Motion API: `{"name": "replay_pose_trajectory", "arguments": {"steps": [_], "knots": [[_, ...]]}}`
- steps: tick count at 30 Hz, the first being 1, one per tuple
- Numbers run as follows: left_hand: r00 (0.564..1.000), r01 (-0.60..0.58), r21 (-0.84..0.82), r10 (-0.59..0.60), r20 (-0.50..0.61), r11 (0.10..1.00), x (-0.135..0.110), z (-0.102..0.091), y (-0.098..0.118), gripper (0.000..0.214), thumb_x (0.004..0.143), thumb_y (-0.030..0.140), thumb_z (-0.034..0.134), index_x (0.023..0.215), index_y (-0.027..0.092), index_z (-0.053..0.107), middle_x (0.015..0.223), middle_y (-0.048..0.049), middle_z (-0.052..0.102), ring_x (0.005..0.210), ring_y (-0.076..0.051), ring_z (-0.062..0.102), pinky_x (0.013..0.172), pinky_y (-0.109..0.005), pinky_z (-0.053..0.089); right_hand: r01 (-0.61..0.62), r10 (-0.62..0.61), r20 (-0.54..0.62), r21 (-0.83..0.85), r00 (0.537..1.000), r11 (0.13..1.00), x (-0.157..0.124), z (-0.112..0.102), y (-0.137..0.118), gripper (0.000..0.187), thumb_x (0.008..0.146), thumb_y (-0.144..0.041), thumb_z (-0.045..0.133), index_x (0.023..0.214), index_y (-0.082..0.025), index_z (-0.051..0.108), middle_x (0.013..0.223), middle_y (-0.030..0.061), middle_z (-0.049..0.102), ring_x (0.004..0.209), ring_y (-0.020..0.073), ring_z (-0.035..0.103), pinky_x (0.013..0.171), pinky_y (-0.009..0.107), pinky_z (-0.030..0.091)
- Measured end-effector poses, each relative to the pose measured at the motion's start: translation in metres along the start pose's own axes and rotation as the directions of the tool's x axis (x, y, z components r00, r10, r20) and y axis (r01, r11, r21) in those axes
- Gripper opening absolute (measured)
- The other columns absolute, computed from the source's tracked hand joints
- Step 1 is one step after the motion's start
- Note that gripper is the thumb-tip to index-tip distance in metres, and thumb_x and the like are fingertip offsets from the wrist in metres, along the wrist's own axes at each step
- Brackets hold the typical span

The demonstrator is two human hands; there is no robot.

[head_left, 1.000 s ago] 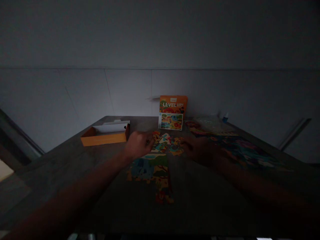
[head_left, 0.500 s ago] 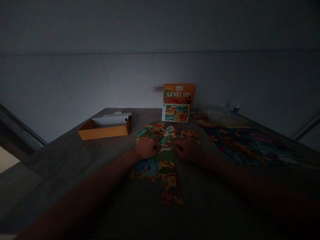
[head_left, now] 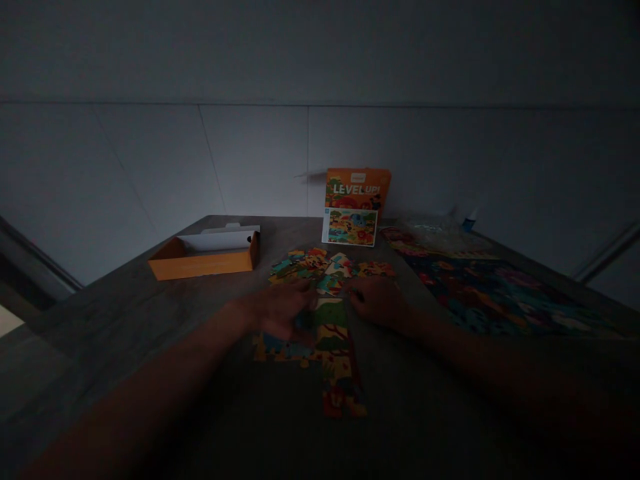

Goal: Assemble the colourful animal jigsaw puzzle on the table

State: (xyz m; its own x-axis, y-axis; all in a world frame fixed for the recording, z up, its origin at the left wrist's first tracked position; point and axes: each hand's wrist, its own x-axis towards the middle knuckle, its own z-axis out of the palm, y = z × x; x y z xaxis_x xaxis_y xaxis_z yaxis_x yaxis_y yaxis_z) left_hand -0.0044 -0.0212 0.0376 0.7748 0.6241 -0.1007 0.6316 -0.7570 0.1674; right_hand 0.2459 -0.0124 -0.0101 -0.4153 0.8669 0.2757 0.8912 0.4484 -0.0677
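Joined jigsaw puzzle pieces [head_left: 334,347] lie on the grey table in front of me, a tall strip with a tree and a red animal beside a blue elephant section. Over the blue section is my left hand [head_left: 280,310], its fingers spread and apart. My right hand [head_left: 377,301] is closed at the strip's upper right, fingers curled; whatever they pinch is too dark to make out. Just beyond both hands lies a pile of loose puzzle pieces [head_left: 300,263], partly overlapping.
An orange open box [head_left: 205,265] sits at the left. Behind the pile stands an orange puzzle box [head_left: 357,183] with a picture card [head_left: 351,227] leaning on it. A dark colourful puzzle [head_left: 500,293] covers the right side, near clear plastic wrapping [head_left: 435,230] and a small blue-capped bottle [head_left: 469,221].
My left hand has opened from a closed grip and moved left and down over the blue section. My right hand stays nearly in place, still closed.
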Motion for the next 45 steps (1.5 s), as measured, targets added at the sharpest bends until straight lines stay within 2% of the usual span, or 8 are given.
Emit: {"name": "replay_pose_trajectory", "arguments": {"steps": [6, 14, 19, 23, 27, 31, 39, 45], "knots": [[0.995, -0.056, -0.102, 0.064, 0.079, 0.993, -0.014, -0.004, 0.005, 0.075, 0.062, 0.045, 0.082, 0.125, 0.020, 0.053, 0.126, -0.0109, 0.051, 0.117, -0.033, 0.052, 0.097, -0.042, 0.046, -0.195, 0.192, -0.144, -0.009, 0.971, 0.981, 0.000, -0.004, 0.003, 0.028, 0.088, -0.022, 0.052, 0.107, -0.015, 0.071, 0.101, 0.0120, 0.071, 0.090, 0.0244, 0.064, 0.078, 0.034, 0.044], [0.992, -0.111, -0.126, 0.117, 0.040, 0.986, -0.010, 0.002, 0.008, 0.070, 0.072, 0.035, 0.079, 0.135, 0.023, 0.051, 0.141, -0.0102, 0.047, 0.131, -0.033, 0.047, 0.107, -0.043, 0.044, -0.080, 0.080, -0.174, 0.007, 0.982, 0.997, 0.002, 0.015, 0.015, 0.039, 0.090, -0.035, 0.058, 0.120, -0.013, 0.067, 0.123, 0.0155, 0.064, 0.120, 0.0312, 0.053, 0.107, 0.048, 0.036], [0.989, -0.084, -0.138, 0.065, -0.136, 0.987, 0.001, 0.014, -0.001, 0.038, 0.091, 0.041, 0.064, 0.123, 0.020, 0.062, 0.130, -0.0104, 0.056, 0.122, -0.027, 0.056, 0.106, -0.041, 0.046, -0.001, 0.012, -0.142, 0.075, 0.990, 0.997, 0.002, 0.017, 0.010, 0.038, 0.090, -0.030, 0.057, 0.124, -0.014, 0.065, 0.132, 0.0131, 0.061, 0.126, 0.0305, 0.050, 0.111, 0.047, 0.034], [0.953, -0.092, -0.052, 0.073, -0.294, 0.994, 0.010, 0.025, -0.012, 0.050, 0.093, 0.047, 0.061, 0.134, 0.021, 0.057, 0.141, -0.0136, 0.051, 0.134, -0.033, 0.045, 0.113, -0.051, 0.038, -0.084, 0.096, -0.207, 0.067, 0.974, 0.994, 0.004, 0.015, 0.021, 0.040, 0.081, -0.017, 0.058, 0.119, -0.015, 0.067, 0.123, 0.0139, 0.065, 0.116, 0.0316, 0.056, 0.104, 0.049, 0.040], [0.987, -0.085, -0.060, 0.076, -0.141, 0.995, 0.013, 0.031, -0.017, 0.068, 0.090, 0.051, 0.064, 0.149, 0.026, 0.043, 0.160, -0.0134, 0.030, 0.147, -0.039, 0.027, 0.116, -0.060, 0.028, -0.184, 0.259, -0.305, 0.252, 0.916, 0.950, 0.008, 0.015, 0.039, 0.036, 0.079, -0.010, 0.047, 0.103, -0.017, 0.072, 0.106, 0.0108, 0.071, 0.100, 0.0267, 0.063, 0.092, 0.043, 0.048], [0.995, -0.073, -0.109, 0.064, -0.078, 0.991, 0.012, 0.029, -0.016, 0.064, 0.093, 0.045, 0.061, 0.150, 0.028, 0.041, 0.162, -0.0121, 0.027, 0.147, -0.038, 0.028, 0.116, -0.061, 0.029, -0.252, 0.411, -0.254, 0.484, 0.876, 0.838, 0.011, 0.017, 0.045, 0.031, 0.080, -0.012, 0.043, 0.087, -0.019, 0.072, 0.099, 0.0065, 0.073, 0.092, 0.0221, 0.066, 0.084, 0.035, 0.050], [0.992, -0.091, -0.117, 0.080, -0.096, 0.989, 0.011, 0.026, -0.014, 0.057, 0.094, 0.043, 0.061, 0.147, 0.027, 0.046, 0.161, -0.0108, 0.030, 0.146, -0.036, 0.031, 0.116, -0.058, 0.032, -0.177, 0.195, -0.165, 0.119, 0.967, 0.977, 0.005, 0.013, 0.023, 0.020, 0.079, -0.015, 0.058, 0.094, -0.015, 0.072, 0.103, 0.0124, 0.069, 0.104, 0.0282, 0.060, 0.096, 0.043, 0.042], [0.994, -0.086, -0.082, 0.080, -0.079, 0.993, 0.012, 0.027, -0.013, 0.059, 0.095, 0.043, 0.058, 0.149, 0.024, 0.043, 0.162, -0.0126, 0.028, 0.147, -0.036, 0.029, 0.117, -0.057, 0.031, -0.136, 0.146, -0.129, 0.082, 0.981, 0.987, 0.003, 0.011, 0.020, 0.023, 0.082, -0.018, 0.059, 0.101, -0.017, 0.073, 0.108, 0.0119, 0.067, 0.106, 0.0280, 0.059, 0.098, 0.045, 0.039]]}}
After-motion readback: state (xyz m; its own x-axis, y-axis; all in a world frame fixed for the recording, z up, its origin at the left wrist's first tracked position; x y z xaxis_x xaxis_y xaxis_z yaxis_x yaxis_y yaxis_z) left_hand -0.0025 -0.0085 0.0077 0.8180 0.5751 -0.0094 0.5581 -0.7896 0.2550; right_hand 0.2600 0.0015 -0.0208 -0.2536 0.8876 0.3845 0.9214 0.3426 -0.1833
